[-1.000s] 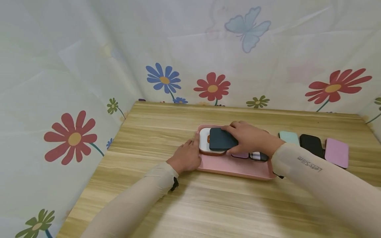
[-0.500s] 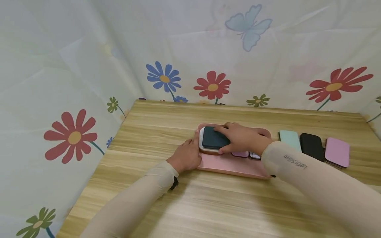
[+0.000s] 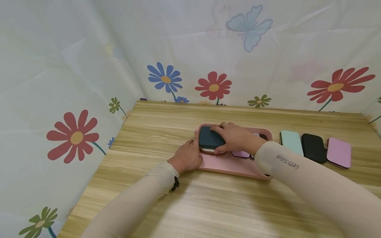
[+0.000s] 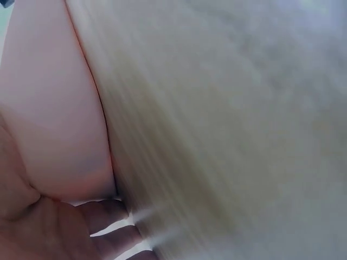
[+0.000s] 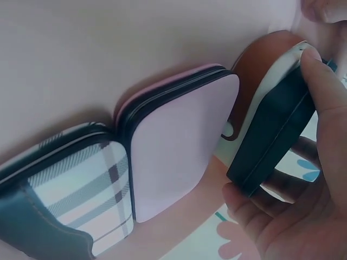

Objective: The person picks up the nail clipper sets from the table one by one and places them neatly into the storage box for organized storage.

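My right hand [image 3: 235, 136] grips a small dark teal case [image 3: 210, 137] with rounded corners, thumb on one side and fingers on the other. In the right wrist view the teal case [image 5: 276, 127] is tilted and lies against a white case with a brown side [image 5: 271, 57]. These are at the left end of a pink tray [image 3: 229, 167]. My left hand [image 3: 187, 156] holds that end of the tray by its wall. In the left wrist view its fingers [image 4: 103, 216] lie along the outside of the tray wall [image 4: 59, 114].
Beside the white case in the tray stand a pink case [image 5: 179, 146] and a plaid case [image 5: 87, 184]. Right of the tray, a mint case [image 3: 291, 141], a black case [image 3: 313, 148] and a lilac case [image 3: 338, 152] lie on the wooden table [image 3: 166, 119]. A flowered cloth hangs behind.
My right hand has moved left with the teal case, which now covers most of the white case at the tray's left end. My left hand has stayed on the tray.
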Demonstrator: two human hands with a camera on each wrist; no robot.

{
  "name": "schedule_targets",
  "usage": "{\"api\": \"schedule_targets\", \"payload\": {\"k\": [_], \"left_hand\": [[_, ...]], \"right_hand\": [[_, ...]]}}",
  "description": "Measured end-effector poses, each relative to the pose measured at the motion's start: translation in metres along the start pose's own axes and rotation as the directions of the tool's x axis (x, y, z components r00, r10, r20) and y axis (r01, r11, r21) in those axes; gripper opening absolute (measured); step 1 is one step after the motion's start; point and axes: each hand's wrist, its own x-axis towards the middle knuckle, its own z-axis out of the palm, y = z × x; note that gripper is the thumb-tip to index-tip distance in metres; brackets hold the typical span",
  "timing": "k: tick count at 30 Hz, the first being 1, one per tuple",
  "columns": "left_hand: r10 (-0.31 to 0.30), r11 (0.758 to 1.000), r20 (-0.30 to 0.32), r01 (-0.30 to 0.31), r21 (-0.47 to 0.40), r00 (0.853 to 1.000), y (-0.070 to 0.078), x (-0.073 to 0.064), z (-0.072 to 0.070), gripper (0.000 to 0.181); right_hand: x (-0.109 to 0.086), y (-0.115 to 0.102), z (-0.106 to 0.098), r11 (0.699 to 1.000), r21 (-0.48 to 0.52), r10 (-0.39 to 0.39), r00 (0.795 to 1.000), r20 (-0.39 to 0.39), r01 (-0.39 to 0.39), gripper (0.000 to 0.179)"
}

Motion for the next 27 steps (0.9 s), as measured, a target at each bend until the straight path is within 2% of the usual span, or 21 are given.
{"api": "schedule_targets", "payload": {"k": [10,17,22,27], "left_hand": [[0.024,0.999,0.036,-0.023,-0.040,0.999,-0.005,0.000,-0.003,0.092],[0.047,0.993,0.012,-0.045,-0.107,0.999,-0.009,0.002,0.002,0.095],[0.028,0.993,0.014,-0.026,-0.111,1.000,-0.012,0.006,0.008,0.096],[0.021,0.993,0.029,-0.018,-0.118,0.999,-0.014,0.009,0.010,0.096]], "right_hand": [[0.001,-0.001,0.003,1.000,0.000,-0.009,0.999,-0.034,0.009,0.091],[0.000,-0.003,0.003,0.994,-0.104,-0.045,0.996,-0.080,0.037,0.091],[-0.002,-0.003,0.004,0.995,-0.098,-0.038,0.998,-0.051,0.033,0.096],[-0.009,0.006,0.004,0.998,-0.061,-0.007,0.999,-0.034,0.005,0.101]]}}
